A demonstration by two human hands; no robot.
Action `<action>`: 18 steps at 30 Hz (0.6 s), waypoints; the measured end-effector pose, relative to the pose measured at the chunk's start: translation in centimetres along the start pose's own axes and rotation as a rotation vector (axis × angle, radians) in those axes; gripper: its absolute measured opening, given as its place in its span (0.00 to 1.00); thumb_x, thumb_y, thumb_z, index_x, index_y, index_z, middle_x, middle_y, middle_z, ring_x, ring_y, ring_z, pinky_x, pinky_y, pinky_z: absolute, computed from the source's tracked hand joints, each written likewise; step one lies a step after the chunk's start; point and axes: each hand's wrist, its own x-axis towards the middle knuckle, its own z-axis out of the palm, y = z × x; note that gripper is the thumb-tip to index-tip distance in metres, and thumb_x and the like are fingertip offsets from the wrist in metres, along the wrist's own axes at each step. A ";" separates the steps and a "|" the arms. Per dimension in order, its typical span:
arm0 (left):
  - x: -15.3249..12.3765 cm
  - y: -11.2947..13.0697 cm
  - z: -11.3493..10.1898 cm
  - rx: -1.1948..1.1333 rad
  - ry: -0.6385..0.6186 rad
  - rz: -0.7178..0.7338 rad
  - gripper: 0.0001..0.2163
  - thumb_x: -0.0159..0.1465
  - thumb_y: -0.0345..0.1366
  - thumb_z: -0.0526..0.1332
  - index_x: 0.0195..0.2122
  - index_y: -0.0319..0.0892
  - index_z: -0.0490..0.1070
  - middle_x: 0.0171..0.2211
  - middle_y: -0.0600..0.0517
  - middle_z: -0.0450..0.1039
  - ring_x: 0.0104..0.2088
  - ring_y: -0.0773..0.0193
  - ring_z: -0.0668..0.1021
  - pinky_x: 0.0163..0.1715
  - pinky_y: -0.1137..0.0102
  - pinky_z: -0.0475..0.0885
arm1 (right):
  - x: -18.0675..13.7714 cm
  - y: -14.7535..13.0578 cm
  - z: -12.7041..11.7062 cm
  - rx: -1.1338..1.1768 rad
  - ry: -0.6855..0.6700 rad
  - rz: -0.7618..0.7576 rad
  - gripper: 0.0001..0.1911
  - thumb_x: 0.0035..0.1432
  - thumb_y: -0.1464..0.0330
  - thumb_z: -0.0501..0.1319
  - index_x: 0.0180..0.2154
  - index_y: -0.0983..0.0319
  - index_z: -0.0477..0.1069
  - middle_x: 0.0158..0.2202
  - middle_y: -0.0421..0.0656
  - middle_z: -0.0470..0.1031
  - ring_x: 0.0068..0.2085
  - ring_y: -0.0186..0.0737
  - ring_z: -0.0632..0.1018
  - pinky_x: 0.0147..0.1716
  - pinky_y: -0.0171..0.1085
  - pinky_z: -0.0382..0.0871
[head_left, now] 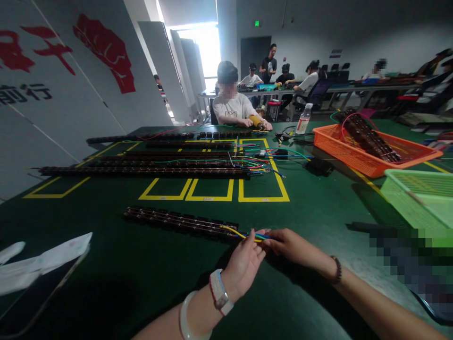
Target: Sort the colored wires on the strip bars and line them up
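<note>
A long dark strip with thin metal lines [177, 220] lies on the green table in front of me. Yellow, blue and green wires [236, 231] come out of its right end. My left hand [246, 259] is closed around these wires beside the strip's end, thumb on top. Just to the right, my right hand [292, 245] pinches the same bundle of wires between thumb and fingers. The wire tips are hidden by my fingers.
More long dark strips [141, 171] with loose coloured wires lie across yellow tape outlines [264, 199]. An orange basket [339, 153] holding dark strips and a green basket [406, 193] stand right, near a bottle [303, 120]. A co-worker [233, 106] sits opposite. White packets [46, 259] lie left.
</note>
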 end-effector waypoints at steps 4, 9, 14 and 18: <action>0.5 -0.4 -0.6 0.015 -0.039 0.055 0.10 0.61 0.40 0.59 0.39 0.38 0.73 0.45 0.43 0.72 0.51 0.57 0.71 0.55 0.62 0.60 | -0.3 -0.2 0.9 -0.287 0.160 -0.104 0.14 0.64 0.65 0.51 0.46 0.62 0.71 0.35 0.45 0.76 0.33 0.38 0.76 0.33 0.35 0.68; 1.1 -0.5 -1.2 0.021 -0.138 0.085 0.10 0.61 0.39 0.60 0.36 0.36 0.74 0.42 0.42 0.74 0.48 0.56 0.72 0.53 0.61 0.62 | -1.0 -0.3 1.8 -0.572 0.303 -0.170 0.12 0.63 0.69 0.51 0.44 0.63 0.70 0.38 0.47 0.75 0.37 0.40 0.77 0.37 0.38 0.69; 0.9 -0.1 -1.1 0.038 -0.086 0.051 0.07 0.62 0.35 0.58 0.36 0.36 0.72 0.39 0.44 0.74 0.44 0.59 0.74 0.49 0.63 0.65 | -1.9 -1.4 0.9 -0.887 0.448 -0.305 0.09 0.59 0.64 0.59 0.39 0.63 0.69 0.34 0.45 0.72 0.34 0.42 0.73 0.34 0.40 0.67; 0.8 -0.1 -1.1 0.070 -0.022 0.035 0.07 0.63 0.34 0.57 0.35 0.37 0.72 0.37 0.45 0.75 0.42 0.60 0.75 0.47 0.64 0.67 | -2.0 -1.7 0.7 -1.066 0.403 -0.475 0.08 0.59 0.67 0.59 0.40 0.62 0.68 0.33 0.43 0.70 0.33 0.40 0.70 0.33 0.39 0.64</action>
